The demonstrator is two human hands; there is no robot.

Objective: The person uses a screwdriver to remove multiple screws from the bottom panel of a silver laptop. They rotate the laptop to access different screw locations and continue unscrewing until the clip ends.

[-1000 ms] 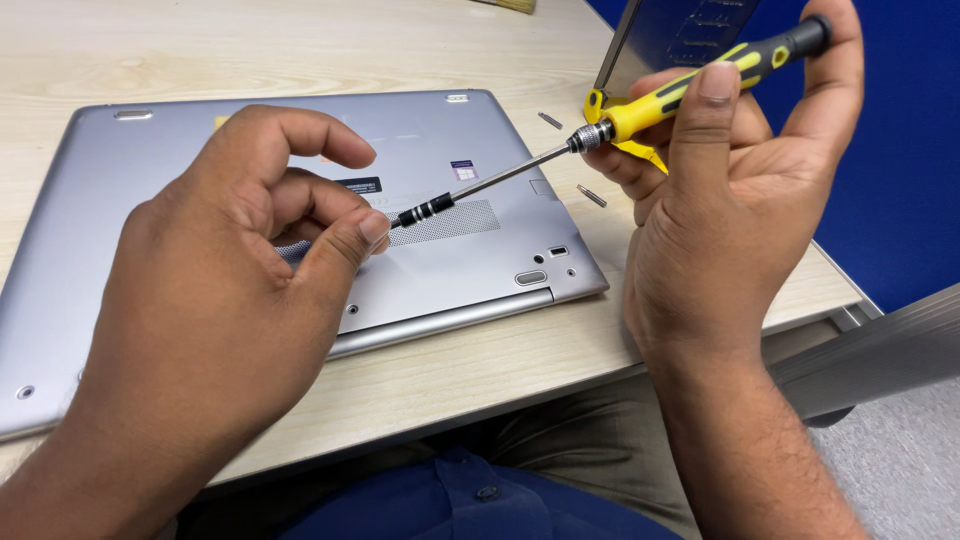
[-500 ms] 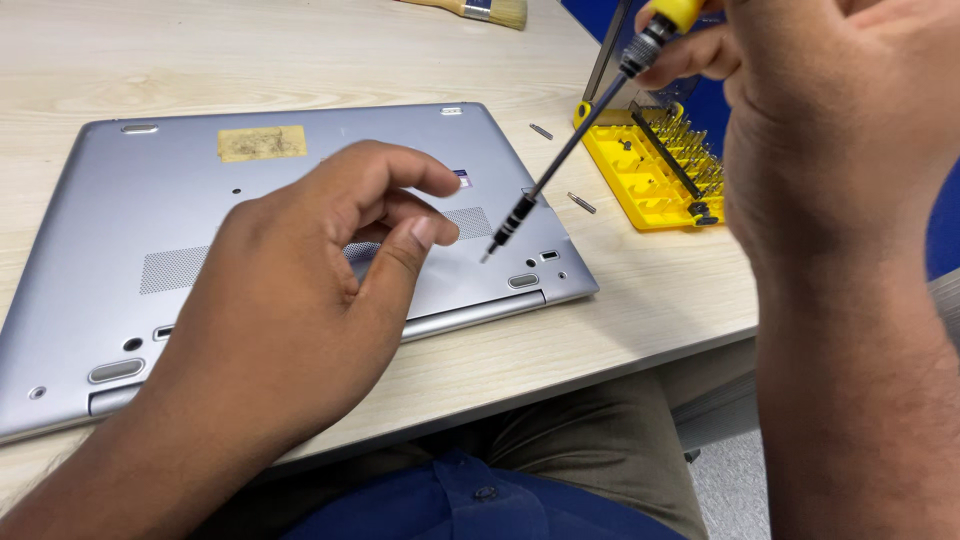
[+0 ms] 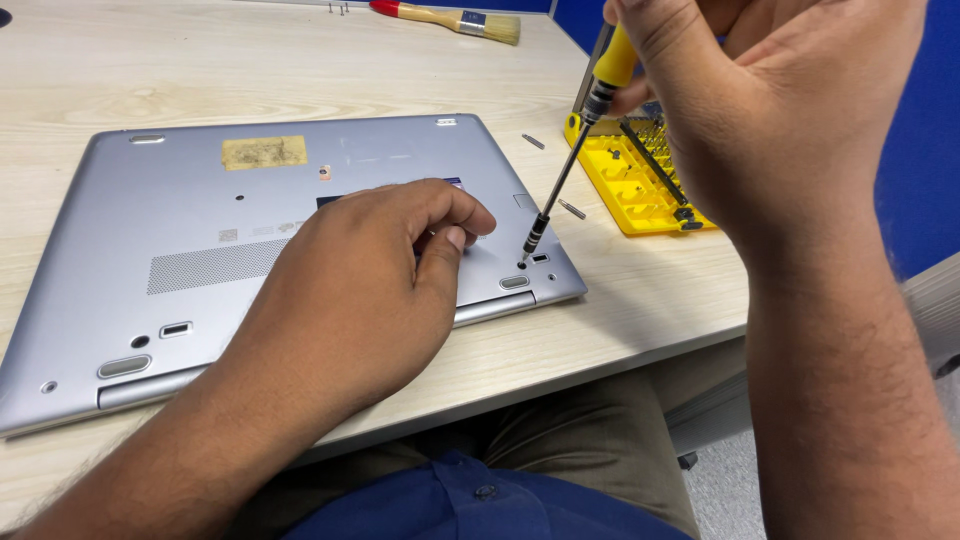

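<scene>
A silver laptop [image 3: 200,230] lies upside down on the light wooden table [image 3: 250,70]. My left hand [image 3: 370,270] rests on its bottom cover, fingers curled, holding nothing. My right hand [image 3: 770,110] grips a yellow-and-black screwdriver [image 3: 570,160] near its handle. The shaft slants down to the left, and its tip sits at a screw hole [image 3: 521,264] close to the laptop's near right corner, beside a rubber foot [image 3: 514,282].
An open yellow bit case [image 3: 640,190] lies right of the laptop, partly behind my right hand. Two loose screws [image 3: 572,209] lie between them. A paintbrush [image 3: 450,18] with a red handle lies at the far edge. The table edge runs near my lap.
My right hand swung the screwdriver from nearly level to steep and lowered its tip onto the corner screw hole. My left hand let go of the bit and settled on the laptop.
</scene>
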